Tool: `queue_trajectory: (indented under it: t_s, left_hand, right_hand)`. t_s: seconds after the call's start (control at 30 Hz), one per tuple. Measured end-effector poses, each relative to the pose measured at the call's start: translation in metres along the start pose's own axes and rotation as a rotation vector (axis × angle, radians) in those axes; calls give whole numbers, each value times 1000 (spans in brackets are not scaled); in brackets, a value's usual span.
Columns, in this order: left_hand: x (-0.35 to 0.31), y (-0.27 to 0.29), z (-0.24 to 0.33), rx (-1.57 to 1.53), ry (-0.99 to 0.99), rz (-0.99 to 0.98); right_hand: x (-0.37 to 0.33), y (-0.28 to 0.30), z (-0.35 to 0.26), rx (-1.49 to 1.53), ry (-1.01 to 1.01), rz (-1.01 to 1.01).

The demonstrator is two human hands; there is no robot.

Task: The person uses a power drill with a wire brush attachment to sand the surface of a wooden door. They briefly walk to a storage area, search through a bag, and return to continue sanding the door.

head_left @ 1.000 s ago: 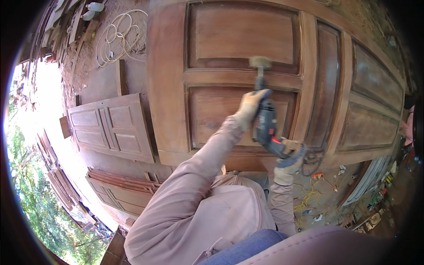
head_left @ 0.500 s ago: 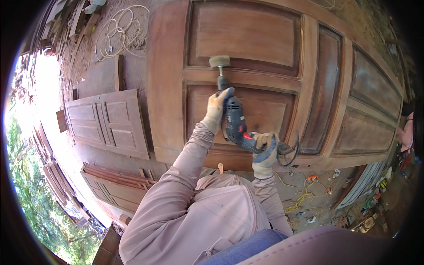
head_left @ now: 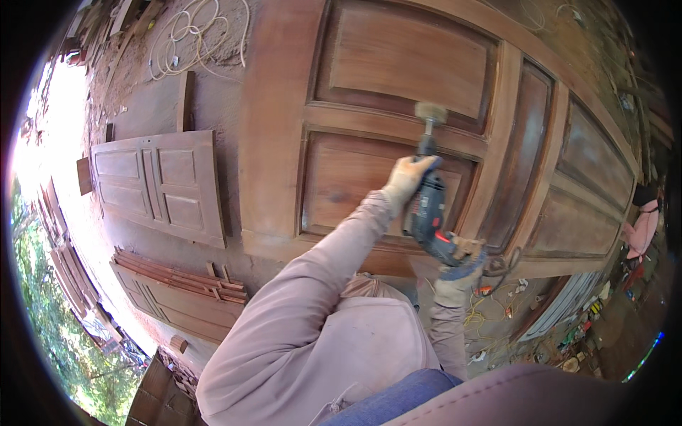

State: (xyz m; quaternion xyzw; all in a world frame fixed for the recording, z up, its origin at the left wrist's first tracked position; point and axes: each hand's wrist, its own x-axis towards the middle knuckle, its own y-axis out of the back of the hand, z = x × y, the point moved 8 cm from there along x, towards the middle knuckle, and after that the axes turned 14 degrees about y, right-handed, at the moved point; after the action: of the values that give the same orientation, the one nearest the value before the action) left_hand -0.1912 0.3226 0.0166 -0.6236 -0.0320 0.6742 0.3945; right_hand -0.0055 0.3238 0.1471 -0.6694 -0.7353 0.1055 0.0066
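Note:
A dark power drill (head_left: 428, 207) with a red trigger is held in both my gloved hands over a brown panelled wooden door (head_left: 341, 116). My left hand (head_left: 407, 181) wraps round the drill's front, just behind the chuck. Round its rear handle my right hand (head_left: 460, 265) is closed, with the black cord looping out beside it. On the drill's shaft sits a pale round sanding wheel (head_left: 430, 112), which lies against the moulding at the lower edge of the upper panel, toward that panel's right end. The wheel looks slightly blurred.
A smaller panelled door (head_left: 162, 186) lies to the left, with a stack of door pieces and strips (head_left: 181, 291) nearer me. Coiled pale cable (head_left: 188, 39) rests on the dirt at the far left. Another person's pink sleeve (head_left: 641, 231) shows at the far right.
Both my hands have carried the drill to the right, so the wheel has travelled along the upper panel's lower moulding from its left part toward its right end. My view has shifted slightly.

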Motion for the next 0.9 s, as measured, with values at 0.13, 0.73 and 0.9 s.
queue_trajectory:
  t_s: [0.13,0.73,0.9]
  left_hand:
    - [-54,108,47,-43,-98,194]
    - [-86,167,69,-54,-158,164]
    - [-86,169,75,68,-194,180]
  right_hand:
    - [-34,-91,37,-19,87,-311]
    - [-82,-157,49,142,-147,-184]
    - [-81,-159,49,64,-121,-145]
